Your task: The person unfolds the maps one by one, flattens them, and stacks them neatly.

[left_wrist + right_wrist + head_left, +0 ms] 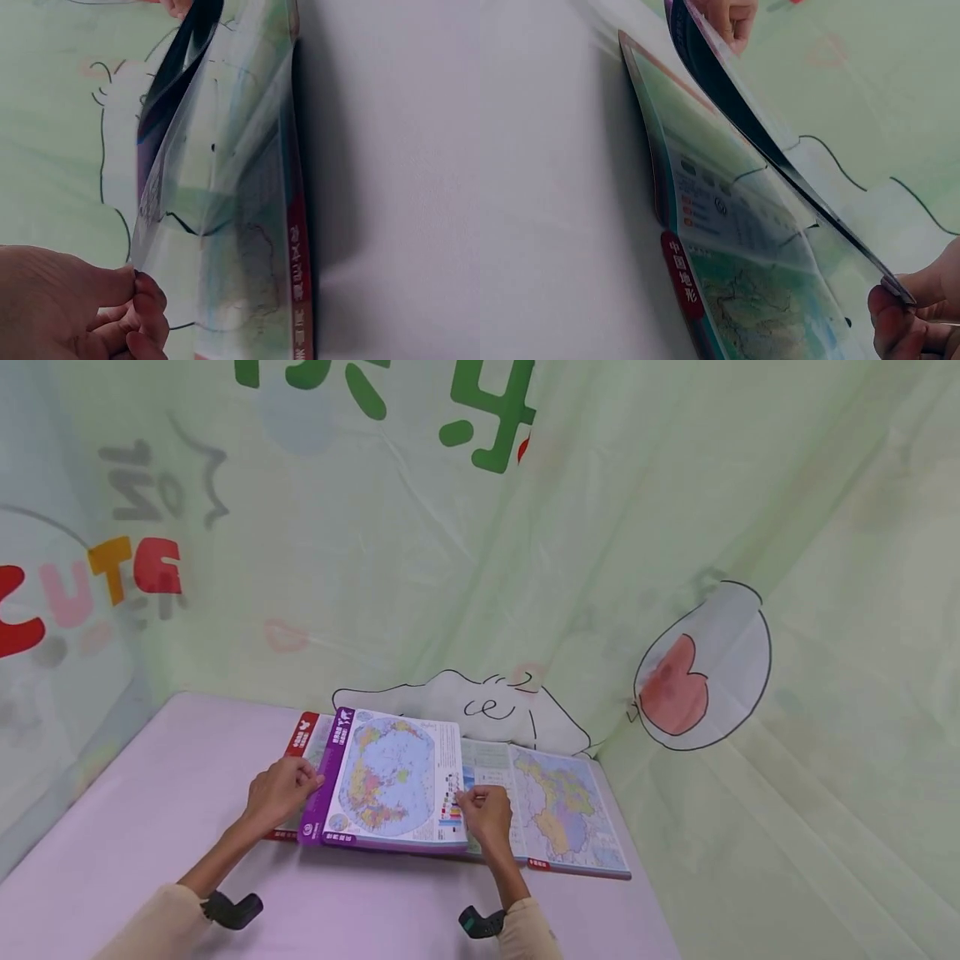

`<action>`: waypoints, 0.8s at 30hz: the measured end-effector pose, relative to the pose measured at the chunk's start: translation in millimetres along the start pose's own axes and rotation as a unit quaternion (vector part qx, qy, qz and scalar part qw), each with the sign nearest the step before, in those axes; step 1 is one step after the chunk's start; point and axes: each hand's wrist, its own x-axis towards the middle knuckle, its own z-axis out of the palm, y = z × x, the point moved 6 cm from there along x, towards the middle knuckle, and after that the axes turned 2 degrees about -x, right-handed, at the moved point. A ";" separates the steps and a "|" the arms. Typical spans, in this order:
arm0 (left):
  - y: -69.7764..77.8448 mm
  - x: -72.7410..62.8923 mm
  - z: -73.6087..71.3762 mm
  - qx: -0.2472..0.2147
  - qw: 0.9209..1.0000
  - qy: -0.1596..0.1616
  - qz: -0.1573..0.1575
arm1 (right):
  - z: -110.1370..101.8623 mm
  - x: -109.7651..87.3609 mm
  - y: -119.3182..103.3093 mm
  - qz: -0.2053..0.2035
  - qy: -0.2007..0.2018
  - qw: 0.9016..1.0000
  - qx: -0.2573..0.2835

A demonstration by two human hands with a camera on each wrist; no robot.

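A folded world map (395, 777) with a purple strip on its left side is held up between both hands, face up. My left hand (282, 789) pinches its purple left edge between thumb and fingers. At the opposite edge, the right hand (487, 814) pinches the map's lower right side. In the right wrist view the map bows between the hands, lifted off the China map (757, 300) beneath. That lower map (566, 806) lies spread on the table, with red labels along its edge; the world map covers its middle. In the left wrist view, thumb and fingers (146, 300) meet at a glossy edge.
A pale pinkish table (360, 910) bears the maps. Behind and to the right hangs a light green curtain (420, 568) printed with letters, a balloon and a cartoon figure; it meets the table's back and right edges. Each wrist wears a dark strap device (232, 910).
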 end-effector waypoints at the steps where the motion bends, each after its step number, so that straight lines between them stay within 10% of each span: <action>1: -1.5 1.3 2.3 0.001 1.000 -0.001 -0.004 | 0.8 1.7 1.1 0.000 0.002 1.000 -0.001; 12: -32.9 13.1 22.9 -0.018 0.999 0.027 -0.033 | -11.0 24.3 20.9 0.023 0.028 0.998 -0.052; 24: -62.0 19.1 12.2 0.009 0.996 0.020 -0.082 | -108.0 70.4 91.7 0.024 0.080 0.989 -0.123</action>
